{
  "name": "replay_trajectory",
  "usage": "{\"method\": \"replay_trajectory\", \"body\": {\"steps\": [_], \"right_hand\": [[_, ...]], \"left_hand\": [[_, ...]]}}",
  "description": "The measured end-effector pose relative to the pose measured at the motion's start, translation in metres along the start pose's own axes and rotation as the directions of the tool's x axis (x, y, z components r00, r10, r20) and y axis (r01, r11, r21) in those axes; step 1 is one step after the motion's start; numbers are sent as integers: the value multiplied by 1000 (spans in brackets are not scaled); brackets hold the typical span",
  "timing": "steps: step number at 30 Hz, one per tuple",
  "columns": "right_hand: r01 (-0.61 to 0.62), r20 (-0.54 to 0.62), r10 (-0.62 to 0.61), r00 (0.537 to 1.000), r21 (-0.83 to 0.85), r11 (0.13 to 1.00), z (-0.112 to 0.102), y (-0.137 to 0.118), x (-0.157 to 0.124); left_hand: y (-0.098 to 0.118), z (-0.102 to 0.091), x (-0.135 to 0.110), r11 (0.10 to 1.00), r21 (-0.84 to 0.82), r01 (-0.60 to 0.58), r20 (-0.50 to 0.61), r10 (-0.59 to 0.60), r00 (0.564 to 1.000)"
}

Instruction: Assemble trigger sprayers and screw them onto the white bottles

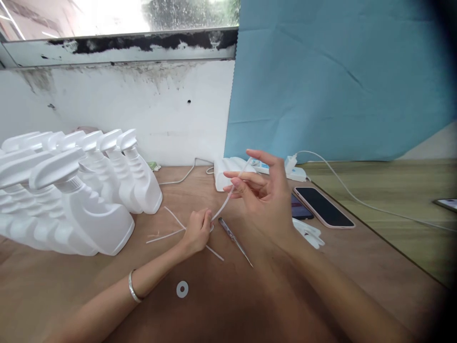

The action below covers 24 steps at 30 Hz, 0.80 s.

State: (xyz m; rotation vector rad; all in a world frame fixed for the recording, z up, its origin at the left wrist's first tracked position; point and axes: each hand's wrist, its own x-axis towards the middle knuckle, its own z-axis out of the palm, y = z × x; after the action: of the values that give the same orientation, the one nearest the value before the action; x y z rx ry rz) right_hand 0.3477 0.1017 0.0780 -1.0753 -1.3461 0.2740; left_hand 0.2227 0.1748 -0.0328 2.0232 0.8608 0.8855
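Note:
My left hand (pixel 197 231) rests on the brown table (pixel 250 305), fingers pinched on the lower end of a thin translucent tube (pixel 223 207). My right hand (pixel 262 193) is raised above the table and holds the tube's upper part between thumb and fingers. The tube bends up and to the right between the two hands. A few loose thin tubes (pixel 167 234) lie on the table under and beside my left hand. Slim metal tweezers (pixel 233 240) lie just right of my left hand. A small white ring washer (pixel 182 289) lies nearer to me.
Several white spray bottles (pixel 89 190) lie in rows at the left. A white power strip (pixel 228 171) with cables sits at the back. Two phones (pixel 323 207) lie to the right beside white plastic pieces (pixel 310 233). A blue cloth (pixel 339 81) hangs behind.

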Motion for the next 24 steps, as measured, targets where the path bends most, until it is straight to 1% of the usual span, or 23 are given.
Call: {"method": "replay_trajectory", "body": {"steps": [2, 4, 6, 7, 8, 9, 10, 11, 13, 14, 15, 17, 19, 22, 24], "right_hand": [[22, -7, -22, 1000, 3, 1000, -2, -3, 1], [41, -19, -41, 999, -10, 999, -4, -1, 5], [27, -21, -29, 999, -104, 994, -6, 11, 11], [8, -25, -13, 1000, -201, 980, -6, 20, 16], [-6, -9, 3, 1000, -333, 943, -5, 32, 20], [0, -2, 0, 1000, -491, 871, -2, 45, 24], [-3, -5, -1, 1000, -647, 763, 2, 58, 28], [9, 17, 6, 1000, -772, 636, 7, 71, 31], [9, 27, 39, 999, -910, 415, 19, 93, 36], [10, 29, 51, 998, -943, 334, 26, 101, 37], [8, 24, 55, 998, -962, 274, 32, 108, 38], [13, 21, 41, 999, -979, 202, 42, 116, 38], [19, 23, 21, 1000, -986, 166, 48, 121, 37], [13, 17, 24, 1000, -990, 142, 52, 126, 35], [19, 24, 35, 999, -988, 151, 53, 130, 32]], "left_hand": [[0, -4, 3, 999, -47, 4, -18, -5, 1000], [1, -13, 8, 995, -104, 3, -47, -8, 999], [5, -28, 14, 978, -210, 20, -86, -38, 996], [8, -37, 17, 963, -267, 29, -103, -58, 993], [10, -47, 18, 948, -316, 39, -114, -79, 990], [12, -57, 18, 942, -332, 40, -120, -84, 989], [13, -67, 16, 947, -319, 42, -117, -84, 990], [14, -76, 13, 959, -278, 48, -113, -82, 990], [12, -90, 1, 984, -161, 75, -111, -94, 989], [11, -95, -7, 991, -97, 94, -117, -106, 988], [8, -100, -15, 993, -31, 112, -126, -115, 985], [4, -105, -33, 985, 104, 141, -136, -126, 983], [-2, -108, -49, 958, 237, 159, -125, -132, 983], [-13, -111, -67, 911, 378, 165, -89, -142, 986], [-20, -112, -74, 888, 430, 164, -68, -150, 986]]}}
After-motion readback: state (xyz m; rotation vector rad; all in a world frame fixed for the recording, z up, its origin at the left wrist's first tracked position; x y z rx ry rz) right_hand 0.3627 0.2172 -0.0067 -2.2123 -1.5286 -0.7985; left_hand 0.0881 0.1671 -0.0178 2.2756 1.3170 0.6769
